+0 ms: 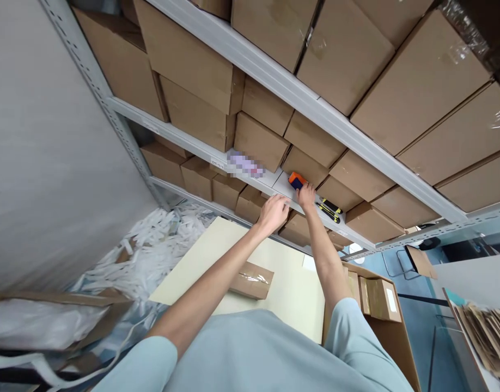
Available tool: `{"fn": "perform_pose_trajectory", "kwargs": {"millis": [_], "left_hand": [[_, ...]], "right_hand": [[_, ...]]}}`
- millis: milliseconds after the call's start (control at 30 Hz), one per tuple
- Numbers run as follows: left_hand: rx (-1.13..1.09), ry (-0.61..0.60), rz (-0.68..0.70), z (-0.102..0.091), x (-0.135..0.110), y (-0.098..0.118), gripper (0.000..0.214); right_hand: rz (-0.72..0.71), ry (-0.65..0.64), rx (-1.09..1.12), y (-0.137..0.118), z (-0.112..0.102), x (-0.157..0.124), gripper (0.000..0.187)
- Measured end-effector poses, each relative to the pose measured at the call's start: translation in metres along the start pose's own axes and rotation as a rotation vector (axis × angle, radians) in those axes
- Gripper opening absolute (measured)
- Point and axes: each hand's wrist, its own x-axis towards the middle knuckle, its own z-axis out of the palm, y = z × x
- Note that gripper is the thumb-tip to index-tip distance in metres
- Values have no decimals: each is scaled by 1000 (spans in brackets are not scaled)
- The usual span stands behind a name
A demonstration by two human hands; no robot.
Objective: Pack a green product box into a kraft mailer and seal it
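Observation:
My right hand reaches to the shelf, its fingers closed around a small orange and dark blue block-like object whose kind I cannot make out. My left hand is at the front edge of the same shelf, fingers loosely bent, with nothing visible in it. Right of my right hand, two yellow and black utility knives lie on the shelf. Below my arms a small taped cardboard box rests on a pale yellow tabletop, partly covered by my left forearm.
Cardboard boxes fill the metal rack ahead. A blurred-out purple item sits on the shelf. White scrap strips are heaped at left. An open carton with boxes stands at right, near stacked flat cardboard.

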Motion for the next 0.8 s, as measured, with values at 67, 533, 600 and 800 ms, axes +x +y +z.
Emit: {"fn": "perform_pose_trajectory", "kwargs": {"millis": [67,533,600,800], "left_hand": [[-13,-5,-27,1,-12,-8,29],[-256,4,-98,-17,-65,-27,23],[-285,2,-85,-21,-75,-24,25],[-347,-40,-38,-35,-124,-15,23]], "right_hand": [[6,-25,25,2,2,5,44],[77,-2,479,9,8,-65,35],[61,19,647,2,19,-112,40],[118,24,1375,-36,44,-243,56]]}}
